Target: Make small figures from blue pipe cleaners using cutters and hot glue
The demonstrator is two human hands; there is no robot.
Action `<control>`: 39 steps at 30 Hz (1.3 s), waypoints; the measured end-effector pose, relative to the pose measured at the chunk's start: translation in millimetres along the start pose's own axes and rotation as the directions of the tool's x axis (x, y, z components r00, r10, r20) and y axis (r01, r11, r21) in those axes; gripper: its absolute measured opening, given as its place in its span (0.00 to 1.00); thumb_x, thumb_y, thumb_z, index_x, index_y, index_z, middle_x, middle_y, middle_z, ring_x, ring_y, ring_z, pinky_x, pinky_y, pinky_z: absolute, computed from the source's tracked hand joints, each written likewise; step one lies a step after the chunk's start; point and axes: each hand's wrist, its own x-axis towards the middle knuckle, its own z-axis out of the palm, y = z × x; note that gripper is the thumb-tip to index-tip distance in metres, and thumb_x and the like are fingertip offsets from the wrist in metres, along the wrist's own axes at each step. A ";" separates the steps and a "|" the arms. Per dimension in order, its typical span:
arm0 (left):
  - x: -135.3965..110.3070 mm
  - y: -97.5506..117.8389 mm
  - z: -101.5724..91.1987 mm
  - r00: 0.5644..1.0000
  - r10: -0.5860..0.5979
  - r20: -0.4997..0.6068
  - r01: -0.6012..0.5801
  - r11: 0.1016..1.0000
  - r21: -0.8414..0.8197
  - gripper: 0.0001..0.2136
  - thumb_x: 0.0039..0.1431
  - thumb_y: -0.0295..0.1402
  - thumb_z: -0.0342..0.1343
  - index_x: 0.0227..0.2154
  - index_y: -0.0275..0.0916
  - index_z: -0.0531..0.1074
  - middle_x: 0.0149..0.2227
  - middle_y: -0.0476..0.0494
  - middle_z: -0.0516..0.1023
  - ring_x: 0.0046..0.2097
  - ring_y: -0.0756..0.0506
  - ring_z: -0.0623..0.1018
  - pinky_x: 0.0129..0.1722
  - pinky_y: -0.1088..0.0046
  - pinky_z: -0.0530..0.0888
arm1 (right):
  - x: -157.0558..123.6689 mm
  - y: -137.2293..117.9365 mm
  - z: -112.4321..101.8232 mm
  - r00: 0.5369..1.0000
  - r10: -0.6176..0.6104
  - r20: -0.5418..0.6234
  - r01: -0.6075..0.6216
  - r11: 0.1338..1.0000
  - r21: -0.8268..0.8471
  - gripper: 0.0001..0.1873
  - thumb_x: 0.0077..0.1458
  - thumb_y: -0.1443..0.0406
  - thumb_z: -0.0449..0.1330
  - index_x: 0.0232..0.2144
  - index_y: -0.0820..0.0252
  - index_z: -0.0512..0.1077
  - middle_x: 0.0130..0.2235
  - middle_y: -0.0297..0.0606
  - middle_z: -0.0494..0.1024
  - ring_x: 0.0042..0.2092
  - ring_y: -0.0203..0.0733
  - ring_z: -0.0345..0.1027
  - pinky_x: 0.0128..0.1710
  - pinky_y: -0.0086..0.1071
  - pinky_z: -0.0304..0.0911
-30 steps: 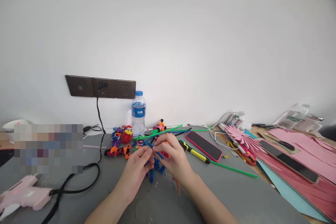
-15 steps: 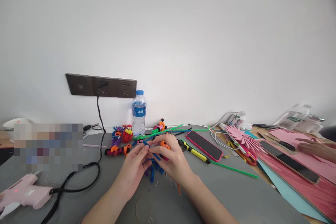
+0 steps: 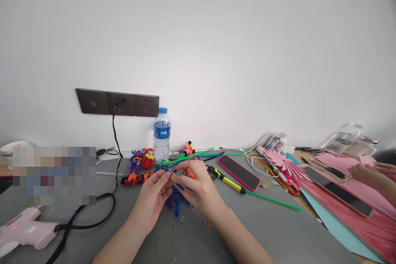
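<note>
Above the grey table my left hand pinches a short blue pipe cleaner between thumb and fingers. My right hand meets it fingertip to fingertip, its fingers closed on the same blue piece; the exact grip is partly hidden. Under the hands lie blue and purple pipe cleaner pieces, mostly covered by my fingers. Just beyond sit small pipe cleaner figures, among them a purple and orange one and a red one. An orange piece shows under my right wrist.
A water bottle stands by the wall. Right of my hands lie yellow-handled pliers, a phone in a pink case and a green pipe cleaner. A pink glue gun with a black cord is at left. Another person's hands touch pink paper.
My hands stay together on the blue piece, with only small finger shifts. The view has turned slightly. At right, the other person's second hand has come into view over the pink paper.
</note>
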 end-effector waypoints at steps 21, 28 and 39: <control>-5.3 8.1 4.7 0.993 0.044 0.111 -0.060 0.987 0.147 0.18 0.30 0.37 0.76 0.22 0.37 0.75 0.20 0.55 0.67 0.24 0.55 0.66 0.26 0.80 0.67 | 5.9 -7.1 -4.6 0.922 0.360 0.142 -0.361 0.670 0.649 0.02 0.61 0.68 0.58 0.34 0.56 0.68 0.42 0.40 0.73 0.46 0.43 0.68 0.48 0.37 0.63; -7.1 10.0 2.7 0.975 0.063 0.215 -0.126 0.948 0.293 0.16 0.35 0.41 0.74 0.22 0.37 0.75 0.21 0.53 0.67 0.26 0.53 0.66 0.28 0.78 0.64 | 6.0 -5.6 -4.3 0.897 0.387 0.214 -0.389 0.458 0.799 0.07 0.63 0.60 0.57 0.34 0.56 0.70 0.42 0.42 0.72 0.47 0.44 0.67 0.46 0.37 0.62; -13.7 5.4 7.5 0.939 0.037 0.341 -0.220 0.827 0.517 0.17 0.39 0.42 0.71 0.19 0.36 0.72 0.19 0.53 0.65 0.24 0.53 0.61 0.26 0.77 0.59 | 10.3 -2.6 -9.2 0.835 0.414 0.362 -0.498 0.290 0.817 0.12 0.60 0.57 0.60 0.31 0.58 0.70 0.39 0.39 0.73 0.40 0.40 0.67 0.38 0.32 0.63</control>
